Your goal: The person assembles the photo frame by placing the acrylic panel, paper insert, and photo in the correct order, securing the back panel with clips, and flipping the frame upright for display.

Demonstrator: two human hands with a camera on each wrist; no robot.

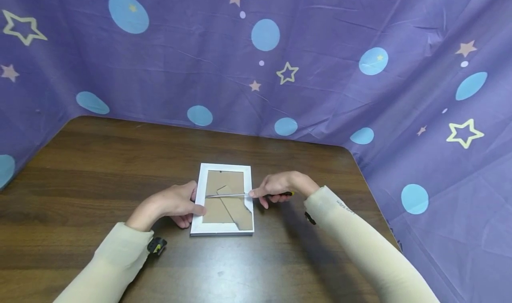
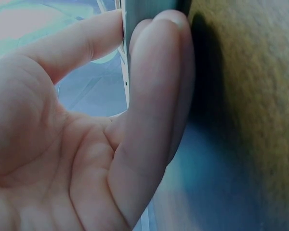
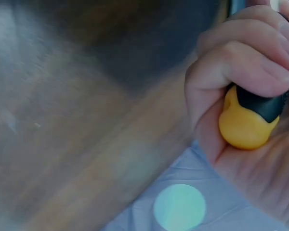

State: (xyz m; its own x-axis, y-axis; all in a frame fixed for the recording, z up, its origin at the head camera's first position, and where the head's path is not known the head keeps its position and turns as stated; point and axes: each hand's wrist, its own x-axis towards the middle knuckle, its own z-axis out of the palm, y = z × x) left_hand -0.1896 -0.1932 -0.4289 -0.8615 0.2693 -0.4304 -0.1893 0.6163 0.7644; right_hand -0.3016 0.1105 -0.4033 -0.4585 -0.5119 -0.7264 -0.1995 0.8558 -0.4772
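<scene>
A white picture frame (image 1: 224,228) shows its brown backing board (image 1: 216,178), with a cardboard stand flap (image 1: 237,207) slanting across it. My left hand (image 1: 178,204) grips the frame's left side, thumb on top and fingers beneath; in the left wrist view the frame edge (image 2: 139,12) sits between thumb and fingers. My right hand (image 1: 276,187) holds a screwdriver (image 1: 230,195) by its handle. Its metal shaft crosses the backing and the flap, the tip right at the inner left edge of the frame. In the right wrist view, curled fingers wrap the black and yellow handle (image 3: 248,125).
Underneath is a dark brown wooden table (image 1: 120,161) with rounded far corners. A purple curtain (image 1: 168,63) with stars and blue dots hangs behind it and along its sides. Both forearms wear cream sleeves (image 1: 352,232), with a black wrist device (image 1: 157,245) at the left cuff.
</scene>
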